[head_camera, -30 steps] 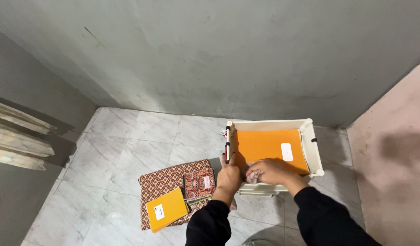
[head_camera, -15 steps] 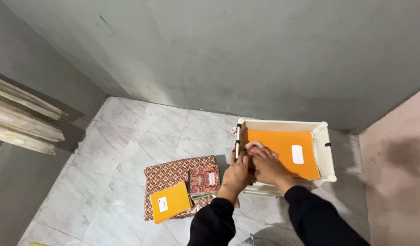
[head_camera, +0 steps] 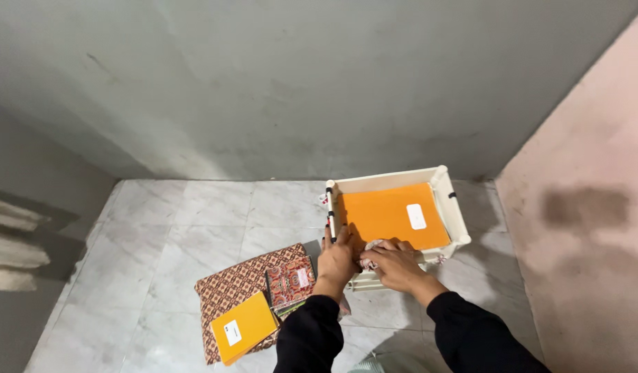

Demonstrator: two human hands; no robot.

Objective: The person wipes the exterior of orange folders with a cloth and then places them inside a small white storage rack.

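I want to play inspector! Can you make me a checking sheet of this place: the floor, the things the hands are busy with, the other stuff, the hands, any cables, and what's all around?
Surface: pale marble floor tiles.
Job's things: cream plastic tray holding an orange notebook with a white label; a small crumpled white thing at the tray's near edge.
Clutter: brown patterned book, a small red patterned notebook and a yellow-orange notebook lying on it.
Grippers: left hand on the tray's near corner; right hand touching the crumpled thing.
Cables: nothing seen.
Surroundings: grey wall, pinkish wall on the right.
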